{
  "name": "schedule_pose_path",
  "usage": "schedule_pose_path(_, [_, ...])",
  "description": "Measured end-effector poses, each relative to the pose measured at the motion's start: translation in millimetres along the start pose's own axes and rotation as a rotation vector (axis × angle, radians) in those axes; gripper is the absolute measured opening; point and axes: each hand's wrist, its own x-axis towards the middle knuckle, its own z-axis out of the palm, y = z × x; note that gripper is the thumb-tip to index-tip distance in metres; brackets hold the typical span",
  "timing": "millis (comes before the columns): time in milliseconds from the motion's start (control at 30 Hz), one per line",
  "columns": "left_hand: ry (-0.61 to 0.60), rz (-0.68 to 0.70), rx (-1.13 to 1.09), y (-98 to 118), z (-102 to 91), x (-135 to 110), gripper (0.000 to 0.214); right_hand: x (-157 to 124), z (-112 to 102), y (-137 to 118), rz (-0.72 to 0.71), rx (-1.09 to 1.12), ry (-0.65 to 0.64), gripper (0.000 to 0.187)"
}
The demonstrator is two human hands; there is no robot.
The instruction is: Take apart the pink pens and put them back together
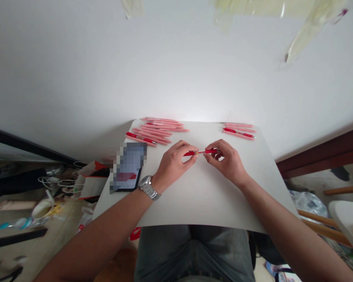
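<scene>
Both my hands hold one red pen (200, 152) level above the middle of a small white table (206, 196). My left hand (173, 163), with a metal watch on its wrist, pinches the pen's left end. My right hand (227, 160) grips the right end with curled fingers. A pile of several pink and red pens (155, 130) lies at the table's far left. A smaller group of pens (239, 131) lies at the far right.
A dark phone (128, 166) lies on the table's left edge by my left wrist. The white wall stands right behind the table. Bags, a cup and clutter cover the floor on the left; wooden furniture and a white chair stand on the right.
</scene>
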Motion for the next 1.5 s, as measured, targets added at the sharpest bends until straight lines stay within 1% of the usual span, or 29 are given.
schedule_pose_path(200, [0.013, -0.003, -0.016, -1.3, -1.0, 0.1, 0.014, 0.7, -1.2, 0.5, 0.005, -0.02, 0.013, 0.02])
schedule_pose_path(400, [0.022, -0.016, 0.004, -0.9, -1.3, 0.8, 0.012, -0.1, -0.7, 1.3, -0.019, -0.022, 0.022, 0.011])
schedule_pose_path(733, [0.024, -0.011, 0.001, -0.6, -1.7, 1.1, 0.011, 0.4, -1.5, 1.6, -0.018, -0.013, 0.023, 0.011])
schedule_pose_path(833, [0.026, -0.016, 0.002, -1.0, -1.5, 1.0, 0.012, 0.0, -2.4, 1.8, -0.02, -0.017, 0.018, 0.014])
schedule_pose_path(967, [0.031, -0.017, 0.01, -1.8, -1.2, 0.7, 0.011, -1.2, -3.6, 2.4, -0.015, 0.002, 0.021, 0.028])
schedule_pose_path(1067, [0.028, -0.017, 0.013, -2.1, -1.2, 0.8, 0.011, -1.9, -4.4, 2.4, 0.019, 0.024, 0.016, 0.033])
schedule_pose_path(1200, [0.029, -0.023, 0.009, -1.4, -1.2, 0.9, 0.011, -2.6, -4.3, 2.5, 0.053, 0.04, 0.003, 0.035])
schedule_pose_path(1500, [0.029, -0.02, 0.011, -1.9, -0.6, 0.3, 0.011, -2.3, -2.2, 7.3, 0.024, 0.039, 0.018, 0.033])
